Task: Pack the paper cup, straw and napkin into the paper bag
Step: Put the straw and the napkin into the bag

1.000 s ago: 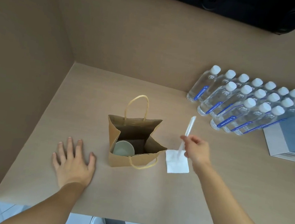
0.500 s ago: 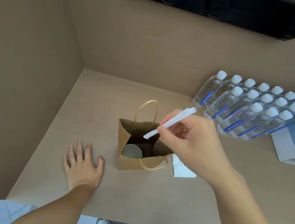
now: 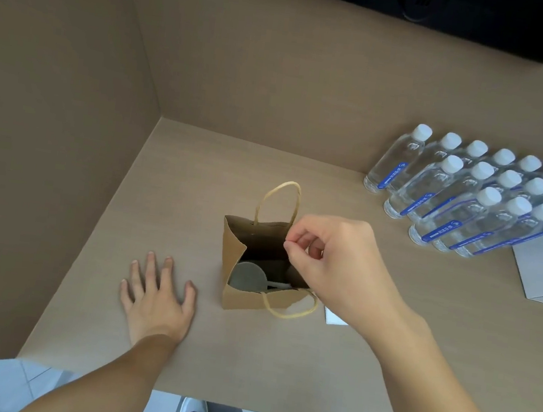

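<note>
Left hand [image 3: 158,298] flat, fingers spread; right hand [image 3: 334,265] raised, fingertips pinched, empty.

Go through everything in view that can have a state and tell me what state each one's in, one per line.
paper bag: upright, open
paper cup: inside bag
straw: in bag beside cup
napkin: on table, mostly hidden by right arm
left hand: flat on table, empty
right hand: above bag, fingertips pinched, empty
water bottles: capped, upright

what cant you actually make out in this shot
- Napkin, head view: only a white corner shows; the right hand and wrist cover the rest.
- Straw, head view: a pale sliver beside the paper cup; the paper bag hides the rest.
- Water bottles: the row runs off the right edge; labels too small.
</note>
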{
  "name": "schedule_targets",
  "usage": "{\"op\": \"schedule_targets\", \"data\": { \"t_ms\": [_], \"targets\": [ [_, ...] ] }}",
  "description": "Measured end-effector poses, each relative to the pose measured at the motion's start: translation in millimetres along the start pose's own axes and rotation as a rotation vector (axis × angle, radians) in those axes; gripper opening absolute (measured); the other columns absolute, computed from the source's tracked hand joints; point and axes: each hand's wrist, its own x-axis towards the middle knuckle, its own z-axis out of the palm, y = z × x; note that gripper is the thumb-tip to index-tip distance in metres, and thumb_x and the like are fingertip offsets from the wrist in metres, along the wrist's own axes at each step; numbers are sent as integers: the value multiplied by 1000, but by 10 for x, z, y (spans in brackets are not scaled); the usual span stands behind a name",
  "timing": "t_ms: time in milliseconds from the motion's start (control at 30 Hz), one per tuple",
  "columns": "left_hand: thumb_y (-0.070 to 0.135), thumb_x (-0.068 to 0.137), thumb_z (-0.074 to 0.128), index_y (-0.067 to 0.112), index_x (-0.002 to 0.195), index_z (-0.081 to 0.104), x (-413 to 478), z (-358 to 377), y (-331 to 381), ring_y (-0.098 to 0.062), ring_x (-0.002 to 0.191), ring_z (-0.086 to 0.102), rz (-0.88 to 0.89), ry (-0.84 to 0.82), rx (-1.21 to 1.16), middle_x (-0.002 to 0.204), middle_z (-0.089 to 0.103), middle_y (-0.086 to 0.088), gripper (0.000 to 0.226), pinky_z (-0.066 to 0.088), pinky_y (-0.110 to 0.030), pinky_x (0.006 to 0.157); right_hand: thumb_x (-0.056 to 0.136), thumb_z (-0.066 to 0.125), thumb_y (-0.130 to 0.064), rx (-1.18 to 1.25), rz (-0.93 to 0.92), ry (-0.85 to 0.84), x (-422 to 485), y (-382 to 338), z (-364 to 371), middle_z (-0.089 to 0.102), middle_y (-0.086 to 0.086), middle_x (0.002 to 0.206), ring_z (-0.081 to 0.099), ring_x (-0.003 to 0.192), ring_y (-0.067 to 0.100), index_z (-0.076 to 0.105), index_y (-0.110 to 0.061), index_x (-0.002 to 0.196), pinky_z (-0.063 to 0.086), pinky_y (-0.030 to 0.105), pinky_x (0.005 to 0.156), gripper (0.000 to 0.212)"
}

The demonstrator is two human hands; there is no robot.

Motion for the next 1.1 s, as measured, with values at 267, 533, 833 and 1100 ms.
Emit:
{"op": "schedule_targets", "data": {
  "t_ms": [267,533,833,1100],
  "targets": [
    [58,89,21,22,152,36,12,29,-12,-35,155,11,5,20,-21,167,22,-9,75,11,-56,123,79,70,-17,28,81,165,-13,185,-361,62,-16,58,58,62,9,69,-23,72,45,12,56,9],
    [57,88,25,21,150,39,16,53,-29,-36,154,12,5,16,-27,166,25,-10,73,12,-57,122,83,59,-5,-136,527,-159,-100,1388,364,73,2,104,64,96,22,71,-21,104,44,22,77,29],
    [57,89,24,22,151,36,15,31,-25,-35,154,10,10,9,-12,167,23,-9,73,12,-56,123,79,60,-6,-387,638,-384,-397,1966,1043,39,3,134,36,121,30,41,-37,137,37,37,94,69],
    [57,89,24,22,152,36,15,18,-18,-35,155,11,10,2,-4,167,22,-9,73,12,-55,123,79,61,-10,-328,632,-425,-267,2009,876,63,6,109,54,107,29,66,-21,101,47,34,87,26]
  ]
}}
